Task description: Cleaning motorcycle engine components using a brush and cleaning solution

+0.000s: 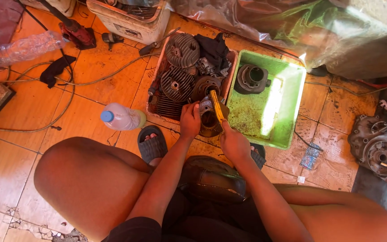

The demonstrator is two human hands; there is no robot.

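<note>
Down on the orange tiled floor [90, 85], the left hand [190, 120] wraps its fingers around a grimy round metal engine cylinder [209, 123] at the edge of a crate of finned engine parts [178, 83]. Just right, the right hand [234, 143] pinches a yellow-handled tool [217, 106] poking into it. The cylinder looks heavy, rigid and oily, best held by its outer wall.
</note>
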